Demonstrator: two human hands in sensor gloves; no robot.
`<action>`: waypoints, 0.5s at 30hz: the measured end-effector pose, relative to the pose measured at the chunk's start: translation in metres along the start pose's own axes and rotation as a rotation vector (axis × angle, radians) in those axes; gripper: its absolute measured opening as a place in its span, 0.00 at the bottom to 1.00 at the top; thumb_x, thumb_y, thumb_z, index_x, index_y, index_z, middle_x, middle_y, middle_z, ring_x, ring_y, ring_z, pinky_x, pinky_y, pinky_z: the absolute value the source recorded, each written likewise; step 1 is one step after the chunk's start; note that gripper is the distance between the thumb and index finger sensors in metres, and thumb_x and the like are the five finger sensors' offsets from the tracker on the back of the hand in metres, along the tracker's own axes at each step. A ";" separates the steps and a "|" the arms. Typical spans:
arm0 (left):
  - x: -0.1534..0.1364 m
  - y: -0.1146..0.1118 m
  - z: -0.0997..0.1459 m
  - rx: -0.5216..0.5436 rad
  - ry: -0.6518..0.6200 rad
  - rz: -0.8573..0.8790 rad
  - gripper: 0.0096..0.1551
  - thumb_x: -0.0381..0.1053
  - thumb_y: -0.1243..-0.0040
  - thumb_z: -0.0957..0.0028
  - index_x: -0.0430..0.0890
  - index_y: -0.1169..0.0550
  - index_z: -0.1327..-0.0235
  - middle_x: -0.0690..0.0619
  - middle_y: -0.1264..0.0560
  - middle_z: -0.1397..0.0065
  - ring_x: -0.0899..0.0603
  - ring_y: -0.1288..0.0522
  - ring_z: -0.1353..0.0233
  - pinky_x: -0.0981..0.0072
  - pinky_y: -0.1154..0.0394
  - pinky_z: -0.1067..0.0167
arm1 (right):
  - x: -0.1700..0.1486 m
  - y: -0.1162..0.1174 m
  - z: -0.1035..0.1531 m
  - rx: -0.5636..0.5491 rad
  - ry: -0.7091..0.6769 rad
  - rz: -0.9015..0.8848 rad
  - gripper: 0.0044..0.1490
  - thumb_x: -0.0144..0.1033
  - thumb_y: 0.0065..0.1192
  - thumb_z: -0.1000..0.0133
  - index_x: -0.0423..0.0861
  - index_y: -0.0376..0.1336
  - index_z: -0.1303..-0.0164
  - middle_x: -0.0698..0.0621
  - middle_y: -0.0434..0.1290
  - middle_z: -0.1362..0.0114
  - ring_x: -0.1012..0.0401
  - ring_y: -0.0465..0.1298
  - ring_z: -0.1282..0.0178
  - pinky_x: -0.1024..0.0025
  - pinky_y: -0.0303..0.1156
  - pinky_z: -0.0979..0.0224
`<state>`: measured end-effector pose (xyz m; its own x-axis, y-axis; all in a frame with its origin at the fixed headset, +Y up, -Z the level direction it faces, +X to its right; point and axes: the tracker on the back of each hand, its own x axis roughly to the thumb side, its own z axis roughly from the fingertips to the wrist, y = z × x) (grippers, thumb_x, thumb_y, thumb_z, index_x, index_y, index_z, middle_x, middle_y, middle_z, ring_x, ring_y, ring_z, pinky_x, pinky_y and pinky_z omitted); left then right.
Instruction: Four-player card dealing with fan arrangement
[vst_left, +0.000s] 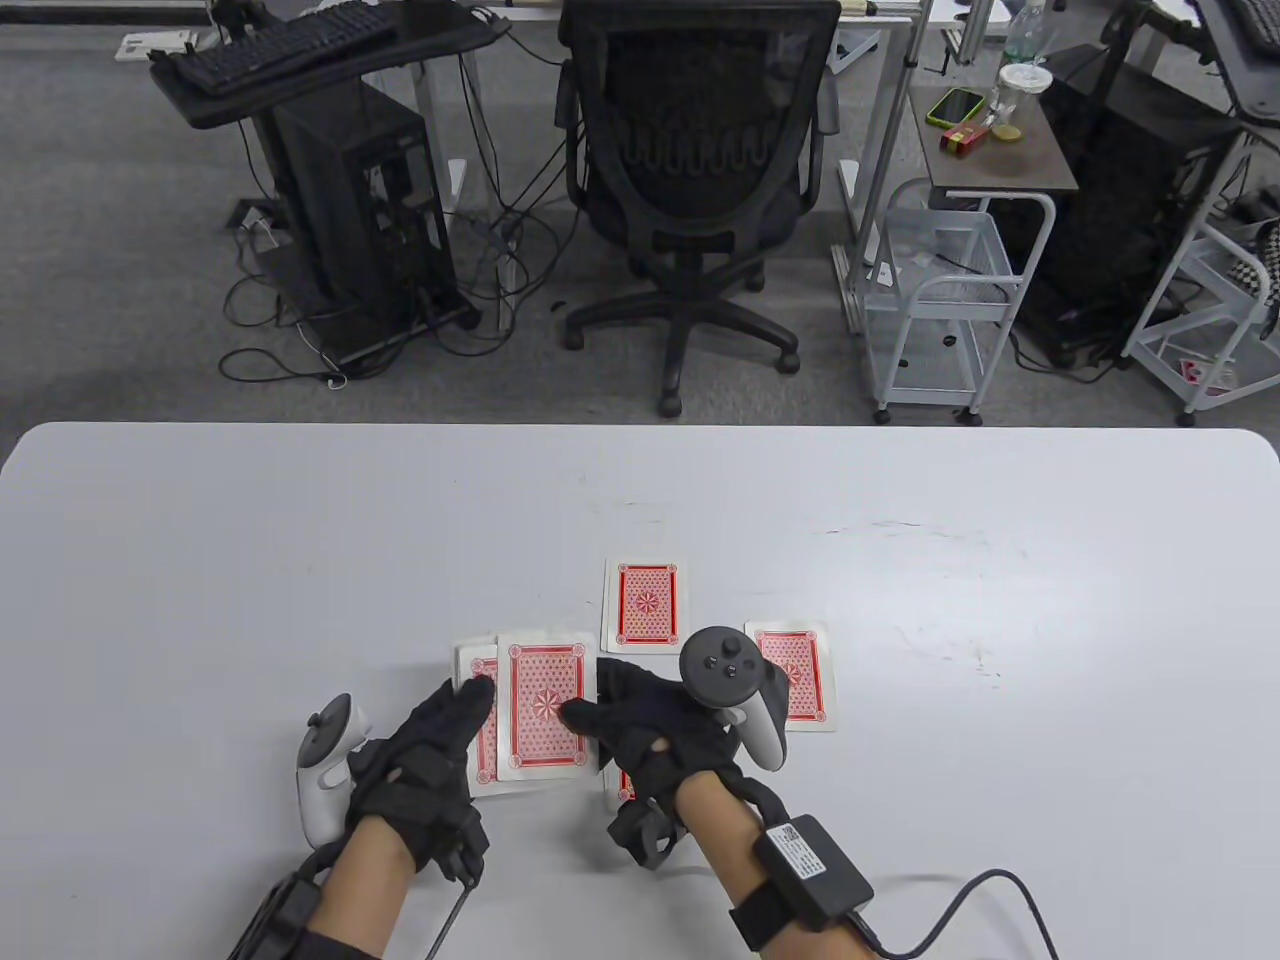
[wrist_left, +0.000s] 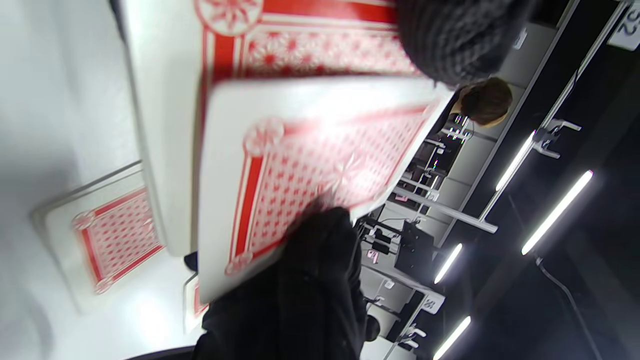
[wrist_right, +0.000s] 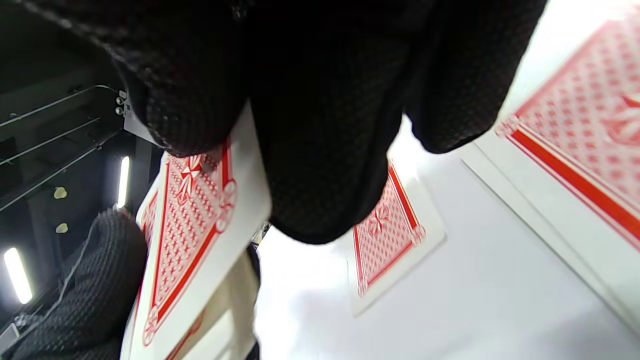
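**Dealing barely begun, pack in hand**

Near the counter's front edge, the left hand grips the red-backed card pack; the right hand has fingers clamped on its top card. Beyond lie single dealt cards; fans remain unbuilt.

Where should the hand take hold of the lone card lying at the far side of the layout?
The far card lies flat, face down, its short edges facing near and far. Its far short edge is clear of the right hand; come from above, press a fingertip there, slide it, and pinch the lifted edge.
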<state>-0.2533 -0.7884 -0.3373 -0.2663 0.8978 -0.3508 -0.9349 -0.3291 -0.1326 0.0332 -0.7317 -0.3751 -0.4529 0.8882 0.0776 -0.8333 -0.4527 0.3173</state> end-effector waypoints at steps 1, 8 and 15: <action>0.003 0.008 0.001 0.038 -0.009 -0.004 0.30 0.61 0.39 0.44 0.54 0.30 0.31 0.56 0.22 0.32 0.42 0.16 0.38 0.51 0.16 0.47 | 0.003 -0.002 -0.004 -0.014 0.002 0.026 0.41 0.41 0.73 0.46 0.32 0.60 0.29 0.53 0.79 0.48 0.59 0.87 0.63 0.48 0.75 0.41; 0.016 0.066 0.014 0.260 0.011 0.018 0.30 0.62 0.40 0.43 0.54 0.31 0.31 0.57 0.23 0.31 0.42 0.16 0.37 0.52 0.17 0.46 | 0.023 0.009 -0.054 0.001 0.158 0.353 0.47 0.41 0.69 0.43 0.29 0.52 0.24 0.52 0.77 0.47 0.65 0.82 0.72 0.51 0.75 0.45; 0.017 0.070 0.016 0.265 0.005 0.053 0.30 0.62 0.40 0.43 0.54 0.30 0.31 0.57 0.23 0.31 0.42 0.16 0.37 0.52 0.16 0.46 | 0.026 0.064 -0.096 0.034 0.269 0.801 0.51 0.46 0.71 0.43 0.28 0.50 0.24 0.53 0.78 0.49 0.67 0.82 0.74 0.52 0.76 0.47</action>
<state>-0.3270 -0.7912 -0.3380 -0.3156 0.8799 -0.3553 -0.9488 -0.2867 0.1326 -0.0626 -0.7452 -0.4432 -0.9663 0.2493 0.0646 -0.2207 -0.9309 0.2910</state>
